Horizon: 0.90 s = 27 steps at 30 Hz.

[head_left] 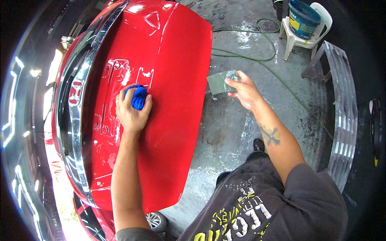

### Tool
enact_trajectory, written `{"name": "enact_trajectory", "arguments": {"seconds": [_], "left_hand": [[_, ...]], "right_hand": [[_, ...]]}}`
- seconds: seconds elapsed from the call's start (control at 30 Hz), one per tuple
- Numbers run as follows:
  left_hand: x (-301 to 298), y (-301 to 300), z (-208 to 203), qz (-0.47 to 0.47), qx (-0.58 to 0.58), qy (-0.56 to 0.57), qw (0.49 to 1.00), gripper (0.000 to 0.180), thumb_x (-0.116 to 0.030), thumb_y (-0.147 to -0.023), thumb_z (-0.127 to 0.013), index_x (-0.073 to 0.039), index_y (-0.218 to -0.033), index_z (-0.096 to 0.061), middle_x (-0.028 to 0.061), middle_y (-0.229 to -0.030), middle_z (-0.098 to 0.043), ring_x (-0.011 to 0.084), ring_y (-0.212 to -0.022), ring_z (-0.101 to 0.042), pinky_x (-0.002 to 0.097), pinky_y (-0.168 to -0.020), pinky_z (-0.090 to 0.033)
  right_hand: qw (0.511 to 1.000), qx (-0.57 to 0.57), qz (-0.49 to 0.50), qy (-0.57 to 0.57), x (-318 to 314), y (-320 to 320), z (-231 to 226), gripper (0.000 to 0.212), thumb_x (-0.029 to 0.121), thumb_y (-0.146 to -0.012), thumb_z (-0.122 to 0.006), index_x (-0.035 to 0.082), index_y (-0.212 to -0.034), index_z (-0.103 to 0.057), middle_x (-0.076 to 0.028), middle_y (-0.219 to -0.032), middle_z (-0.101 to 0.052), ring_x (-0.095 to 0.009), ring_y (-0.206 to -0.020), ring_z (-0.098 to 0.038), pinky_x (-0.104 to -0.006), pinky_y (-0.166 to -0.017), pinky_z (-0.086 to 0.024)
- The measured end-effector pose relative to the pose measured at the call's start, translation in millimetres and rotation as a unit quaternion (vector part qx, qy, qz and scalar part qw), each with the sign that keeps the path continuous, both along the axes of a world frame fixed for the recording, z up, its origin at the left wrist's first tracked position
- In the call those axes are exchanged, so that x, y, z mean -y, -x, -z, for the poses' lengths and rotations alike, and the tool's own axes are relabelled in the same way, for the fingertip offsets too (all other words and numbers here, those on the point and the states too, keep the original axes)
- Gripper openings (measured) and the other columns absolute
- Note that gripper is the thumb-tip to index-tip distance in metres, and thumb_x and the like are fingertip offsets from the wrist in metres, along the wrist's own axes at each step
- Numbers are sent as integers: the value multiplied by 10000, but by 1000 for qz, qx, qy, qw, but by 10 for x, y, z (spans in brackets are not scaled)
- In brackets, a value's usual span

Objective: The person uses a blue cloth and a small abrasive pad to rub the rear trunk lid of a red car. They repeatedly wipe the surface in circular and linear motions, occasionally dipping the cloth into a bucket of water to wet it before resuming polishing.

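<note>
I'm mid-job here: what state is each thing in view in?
Left hand: closed around the cloth
Blue cloth: bunched up, on the red panel
Right hand: gripping the sheet, thumb on top
Grey-green sheet: flat, pale smears near the thumb
Red panel: glossy
Bucket: upright on the chair
White chair: upright
Green hose: looped loosely on the floor
Floor: blotchy, shiny in places

At left, a cloth (139, 99) is resting on the car (173, 104); at right, a bucket (303, 21) is sitting on a chair (327, 17).
</note>
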<state>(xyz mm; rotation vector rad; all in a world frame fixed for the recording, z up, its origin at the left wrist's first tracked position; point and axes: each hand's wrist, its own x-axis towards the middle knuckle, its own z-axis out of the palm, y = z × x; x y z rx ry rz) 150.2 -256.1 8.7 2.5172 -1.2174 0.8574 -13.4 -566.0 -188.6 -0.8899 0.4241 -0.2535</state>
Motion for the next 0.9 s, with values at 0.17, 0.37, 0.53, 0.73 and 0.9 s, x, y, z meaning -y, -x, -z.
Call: {"name": "enact_trajectory", "arguments": {"seconds": [0.17,0.37,0.53,0.73,0.9], "left_hand": [[141,-182,-58,-12,-18,-41,999,387,-381,-862,-894,-110,-1115,-783,145,-1227,-740,412,-1144,-697,542,-982,-578],[606,-478,-58,-49,49,-10,998,478,-450,-861,-849,-54,-1121,-786,216,-1194,-742,444,-1112,-709,554,-961,-588],[670,-429,-55,-50,33,-12,998,563,-502,-896,-827,-63,-1246,-777,206,-1288,-731,452,-1187,-695,560,-996,-590],[496,-511,31,-13,80,40,996,448,-454,-833,-848,-79,-1069,-788,199,-1082,-743,430,-1022,-730,553,-891,-617],[658,-369,-136,-33,12,-12,999,548,-491,-879,-828,-63,-1219,-790,220,-1182,-743,440,-1118,-721,554,-951,-604]], "right_hand": [[999,18,17,-43,-31,207,11,315,14,-1008,-725,38,-1300,-607,-75,-1180,-704,-153,-1016,-676,-400,-858,-651],[915,35,132,381,-741,-244,8,422,-3,-985,-587,25,-1405,-557,-274,-1404,-675,-424,-1363,-648,-503,-1143,-537],[761,-22,75,644,-1542,-234,-59,719,380,-1194,-481,-40,-1739,-271,-296,-1794,-325,-437,-1686,-295,-583,-1334,-335],[753,-42,-39,655,-2688,587,-71,760,459,-1199,-424,10,-1775,-215,-233,-1877,-111,-380,-1744,-123,-646,-1362,-222],[783,-97,56,612,-1011,-809,-226,758,493,-1214,-349,1,-1775,-213,-238,-1871,-125,-389,-1740,-124,-586,-1387,-196]]}}
